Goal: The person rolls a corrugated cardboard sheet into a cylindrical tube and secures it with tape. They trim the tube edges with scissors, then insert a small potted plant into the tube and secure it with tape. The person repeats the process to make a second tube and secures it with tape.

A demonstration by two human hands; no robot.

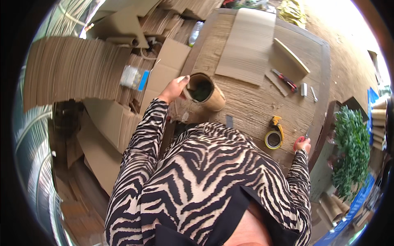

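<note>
My left hand grips the rim of a brown cardboard tube, its thumb up at the edge. The tube's open end faces up, and something dark green shows inside. Far to the right, my right hand is closed on a pair of red-handled scissors; part of their blades sticks out past my fingers. A yellow tape dispenser with a roll of tape lies on the wooden table, between the tube and the scissors.
On the table lie a corrugated cardboard sheet, a red-and-black utility knife and a small white piece. Cardboard stacks rise at left, with a clear package on them. Leafy green stems stand beyond the table's right edge.
</note>
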